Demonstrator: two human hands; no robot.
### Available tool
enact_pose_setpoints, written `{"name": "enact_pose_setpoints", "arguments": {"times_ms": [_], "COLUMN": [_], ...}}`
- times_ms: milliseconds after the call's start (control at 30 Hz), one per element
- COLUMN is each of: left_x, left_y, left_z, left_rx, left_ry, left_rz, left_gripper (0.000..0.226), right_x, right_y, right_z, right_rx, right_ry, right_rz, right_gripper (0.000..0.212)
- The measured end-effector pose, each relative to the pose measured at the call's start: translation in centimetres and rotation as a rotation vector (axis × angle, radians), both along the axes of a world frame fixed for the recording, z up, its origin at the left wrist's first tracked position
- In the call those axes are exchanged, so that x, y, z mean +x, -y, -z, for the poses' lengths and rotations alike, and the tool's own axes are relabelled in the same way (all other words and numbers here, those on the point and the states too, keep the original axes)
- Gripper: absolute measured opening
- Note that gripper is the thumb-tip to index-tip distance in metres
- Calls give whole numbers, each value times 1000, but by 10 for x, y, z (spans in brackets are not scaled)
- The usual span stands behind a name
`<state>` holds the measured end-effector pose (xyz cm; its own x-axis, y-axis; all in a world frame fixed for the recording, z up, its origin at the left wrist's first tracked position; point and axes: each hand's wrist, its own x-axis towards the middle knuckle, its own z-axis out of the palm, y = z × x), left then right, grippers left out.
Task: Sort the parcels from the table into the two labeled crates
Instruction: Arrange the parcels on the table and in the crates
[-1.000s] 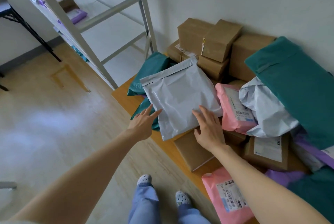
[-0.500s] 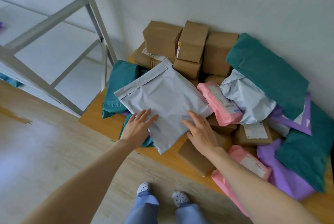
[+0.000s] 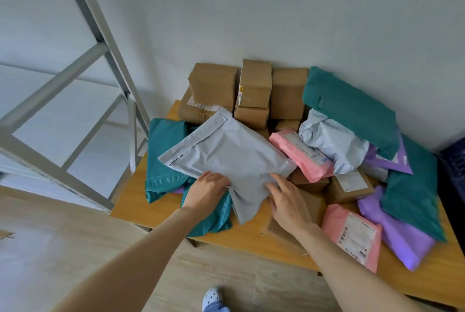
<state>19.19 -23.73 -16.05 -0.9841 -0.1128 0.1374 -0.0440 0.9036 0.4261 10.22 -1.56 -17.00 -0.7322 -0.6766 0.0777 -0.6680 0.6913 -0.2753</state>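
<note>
A large grey mailer bag (image 3: 231, 158) lies on top of the parcel pile on the wooden table (image 3: 241, 238). My left hand (image 3: 206, 192) grips its near left edge, fingers curled under the plastic. On the bag's near right side lies my right hand (image 3: 286, 201), fingers curled into the plastic, partly over a brown box (image 3: 309, 203). Around it lie teal bags (image 3: 163, 155), pink mailers (image 3: 352, 236), purple bags (image 3: 400, 233) and a stack of brown cardboard boxes (image 3: 254, 90) against the wall.
A grey metal shelf frame (image 3: 100, 80) stands left of the table. A dark blue crate edge (image 3: 453, 168) shows at the far right. A white crumpled bag (image 3: 334, 140) and a long teal bag (image 3: 352, 110) lie at the back right. Wooden floor lies below.
Both hands closed in on the grey mailer's near edge; the left hand went from flat beside it to gripping it. The view swung right and up.
</note>
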Motion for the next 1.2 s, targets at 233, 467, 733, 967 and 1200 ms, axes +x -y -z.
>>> {"name": "enact_pose_setpoints", "arguments": {"times_ms": [233,467,733,967,1200], "left_x": [-3,-3,17,33,33], "left_y": [-14,-22,-10,13,32], "left_z": [-47,-98,-142,-181,-205], "left_rx": [-25,-73,-59,-86,-13], "left_ry": [-150,-221,-222,-203,-167], "left_rz": [43,14,-169,-237,-286], "left_gripper": [15,17,24,47,52], "right_x": [7,-6,-8,5,8], "right_y": [-5,7,21,36,52], "right_z": [-17,-50,-96,-144,-189], "right_rx": [-38,-332,-528,-653,-821], "right_ry": [35,47,66,192,327], "right_rz": [68,107,154,83,84], "right_gripper": [53,34,24,20,16]}}
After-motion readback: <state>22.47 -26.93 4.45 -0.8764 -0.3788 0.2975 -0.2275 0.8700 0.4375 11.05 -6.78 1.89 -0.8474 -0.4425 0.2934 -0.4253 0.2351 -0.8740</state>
